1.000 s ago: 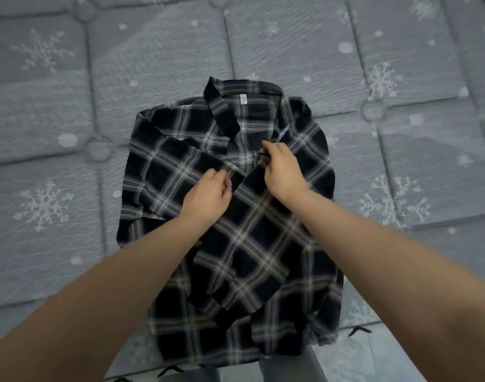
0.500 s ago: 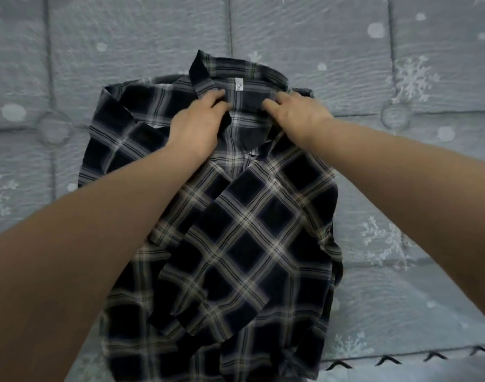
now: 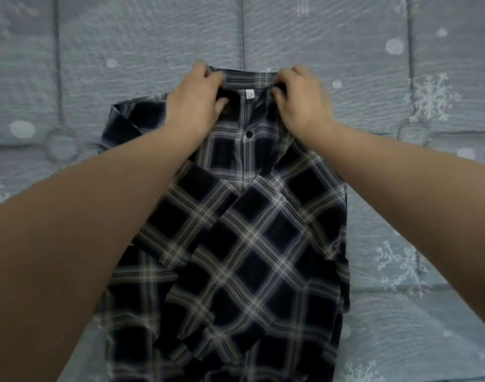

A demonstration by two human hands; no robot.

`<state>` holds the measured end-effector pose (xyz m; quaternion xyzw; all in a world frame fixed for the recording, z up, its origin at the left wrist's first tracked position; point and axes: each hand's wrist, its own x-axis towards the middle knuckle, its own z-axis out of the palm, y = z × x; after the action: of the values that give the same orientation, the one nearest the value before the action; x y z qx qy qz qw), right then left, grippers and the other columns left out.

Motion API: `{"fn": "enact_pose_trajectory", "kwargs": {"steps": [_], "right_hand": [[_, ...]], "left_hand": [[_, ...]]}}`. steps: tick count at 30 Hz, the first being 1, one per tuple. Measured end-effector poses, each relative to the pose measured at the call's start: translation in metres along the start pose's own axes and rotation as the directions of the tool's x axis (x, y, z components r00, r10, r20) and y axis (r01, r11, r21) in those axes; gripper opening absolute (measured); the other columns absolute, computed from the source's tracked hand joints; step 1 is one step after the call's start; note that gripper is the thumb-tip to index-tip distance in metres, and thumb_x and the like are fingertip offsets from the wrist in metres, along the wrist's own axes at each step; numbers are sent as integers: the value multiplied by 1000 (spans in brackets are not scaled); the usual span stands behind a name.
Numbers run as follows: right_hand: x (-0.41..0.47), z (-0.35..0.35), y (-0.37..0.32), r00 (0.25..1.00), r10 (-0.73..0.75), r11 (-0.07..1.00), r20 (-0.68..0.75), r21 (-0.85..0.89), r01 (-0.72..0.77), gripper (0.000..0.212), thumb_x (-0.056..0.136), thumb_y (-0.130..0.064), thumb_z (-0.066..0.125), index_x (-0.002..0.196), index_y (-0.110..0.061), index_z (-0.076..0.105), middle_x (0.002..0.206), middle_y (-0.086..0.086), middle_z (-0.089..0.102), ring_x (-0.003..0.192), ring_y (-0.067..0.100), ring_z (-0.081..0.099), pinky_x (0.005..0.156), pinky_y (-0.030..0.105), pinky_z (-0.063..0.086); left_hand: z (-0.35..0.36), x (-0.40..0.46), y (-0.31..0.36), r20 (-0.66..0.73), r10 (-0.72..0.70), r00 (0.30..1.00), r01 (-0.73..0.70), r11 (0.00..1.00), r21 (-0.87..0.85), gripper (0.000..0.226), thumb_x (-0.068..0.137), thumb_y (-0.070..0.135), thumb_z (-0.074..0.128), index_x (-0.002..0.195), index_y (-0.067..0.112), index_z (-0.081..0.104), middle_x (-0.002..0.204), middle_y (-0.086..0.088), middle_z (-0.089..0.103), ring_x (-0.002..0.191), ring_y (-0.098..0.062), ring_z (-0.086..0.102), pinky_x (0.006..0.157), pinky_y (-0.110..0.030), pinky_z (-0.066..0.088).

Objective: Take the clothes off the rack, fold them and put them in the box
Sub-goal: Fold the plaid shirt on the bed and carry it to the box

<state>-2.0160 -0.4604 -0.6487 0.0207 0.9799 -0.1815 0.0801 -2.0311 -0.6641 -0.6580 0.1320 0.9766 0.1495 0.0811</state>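
A: Where does the plaid shirt (image 3: pixel 252 244) lie?

B: Flat on the grey snowflake mattress (image 3: pixel 401 188), front up, collar (image 3: pixel 249 78) at the far end. Its sleeves are folded in over the chest and cross below the collar.

A: And the person's grip?

B: Both hands are at the collar. The left hand (image 3: pixel 197 103) pinches the collar's left end, thumb under and fingers curled over the edge; the right hand (image 3: pixel 302 97) pinches the right end the same way. The white label (image 3: pixel 250 94) sits between the two hands.

A: How will the shirt likely handle?

B: It looks thin, soft and light. It has no stiffness, so it will probably sag wherever it is unsupported. The crossed sleeves could slide off if it is lifted fast.

A: So where should the person hold it?

B: The collar ends seem the firmest points, being doubled cloth. Holding both keeps the top edge straight for folding toward the hem. No box shows in this view.
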Motion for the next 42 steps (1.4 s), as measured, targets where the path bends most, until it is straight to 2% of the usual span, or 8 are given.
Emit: {"fn": "enact_pose_trajectory", "kwargs": {"steps": [6, 9, 17, 23, 26, 30, 35, 42], "right_hand": [[3, -1, 9, 991, 115, 992, -70, -49, -118, 56, 92, -34, 57, 145, -28, 42, 142, 6, 42, 120, 28, 52, 95, 41, 44], [5, 0, 19, 967, 247, 969, 64, -36, -245, 66, 92, -44, 59, 149, -21, 35, 148, 10, 41, 136, 34, 36, 111, 45, 31], [22, -9, 17, 965, 257, 953, 51, -176, -245, 27, 90, -43, 65, 103, -20, 70, 113, 11, 66, 116, 36, 54, 92, 42, 43], [50, -21, 4, 925, 354, 922, 139, 112, -370, 7, 97, -16, 55, 95, -13, 61, 89, 8, 65, 68, 23, 69, 53, 24, 57], [62, -20, -5, 933, 351, 912, 81, 197, -360, 11, 97, -11, 47, 101, -10, 57, 104, 15, 66, 82, 32, 71, 72, 42, 61], [73, -28, -16, 963, 265, 962, -47, 75, -261, 31, 99, -17, 45, 124, -3, 55, 125, 17, 60, 116, 31, 57, 94, 34, 42], [71, -34, -20, 969, 197, 973, -150, 148, -175, 29, 96, -14, 43, 119, -2, 56, 117, 17, 62, 110, 28, 56, 86, 35, 39], [-29, -28, -16, 981, 97, 958, -168, 283, -46, 3, 87, -17, 56, 84, -17, 54, 67, -3, 48, 70, 8, 42, 57, 24, 29]], "left_hand": [[-3, 12, -6, -115, -90, 989, 89, 996, -9, 54, 84, 8, 55, 136, 20, 47, 138, -6, 44, 121, -27, 47, 94, -39, 43], [0, 24, -14, 71, -246, 967, 248, 968, -30, 57, 92, 22, 55, 146, 16, 37, 144, -12, 41, 132, -33, 37, 108, -43, 30], [-8, 41, -28, 144, -261, 954, 266, 964, -15, 41, 88, 40, 68, 121, 15, 62, 122, -10, 63, 119, -33, 54, 99, -43, 39], [-25, 50, -26, 24, -260, 965, 261, 963, -65, 29, 93, 34, 61, 117, 19, 60, 120, -7, 62, 111, -32, 59, 82, -40, 45], [-28, 55, -27, 19, -291, 957, 288, 935, -205, 22, 96, 27, 53, 116, 18, 53, 107, -8, 67, 92, -30, 67, 81, -43, 53], [-39, 69, -33, -97, -302, 948, 266, 924, -274, 29, 97, 22, 49, 124, 12, 51, 124, -15, 56, 108, -33, 60, 91, -37, 50], [-52, 74, -42, -148, -310, 939, 254, 916, -311, 35, 96, 28, 53, 127, 11, 55, 130, -10, 58, 119, -23, 55, 93, -27, 43], [-58, -6, -41, -142, -168, 976, 109, 929, -355, 32, 90, 24, 65, 120, 12, 61, 118, -6, 65, 110, -16, 58, 84, -10, 33]]}}
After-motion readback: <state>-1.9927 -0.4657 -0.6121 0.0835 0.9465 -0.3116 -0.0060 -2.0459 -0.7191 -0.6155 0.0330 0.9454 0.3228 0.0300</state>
